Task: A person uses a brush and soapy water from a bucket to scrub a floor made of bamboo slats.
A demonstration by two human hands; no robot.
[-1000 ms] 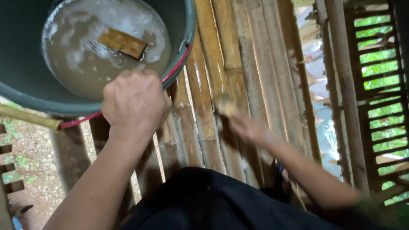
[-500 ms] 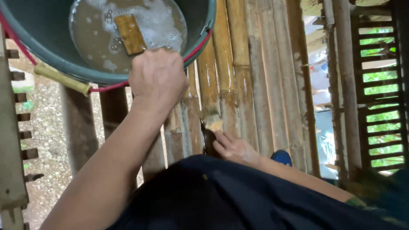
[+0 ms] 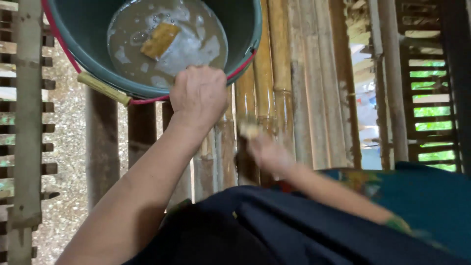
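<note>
A dark green bucket [image 3: 83, 39] holds murky, foamy water with a yellow-brown sponge [image 3: 159, 40] floating in it. My left hand [image 3: 198, 95] is closed over the bucket's near rim, beside its red wire handle with a yellowish grip [image 3: 104, 89]. My right hand [image 3: 267, 152] is lower, blurred, pressing a small pale scrubbing pad [image 3: 248, 130] against the bamboo slat floor [image 3: 294, 88]. Dark cloth over my lap [image 3: 255, 230] covers the bottom of the view.
The bamboo floor runs away from me, wet and dark near my right hand. Gaps in it show gravel ground at the left [image 3: 68, 147]. A wooden slatted railing [image 3: 427, 83] stands at the right with greenery behind it.
The view has shifted, so the bucket now sits higher and more central. My left hand stays on the rim. My right hand has moved forward along the slats with the pad.
</note>
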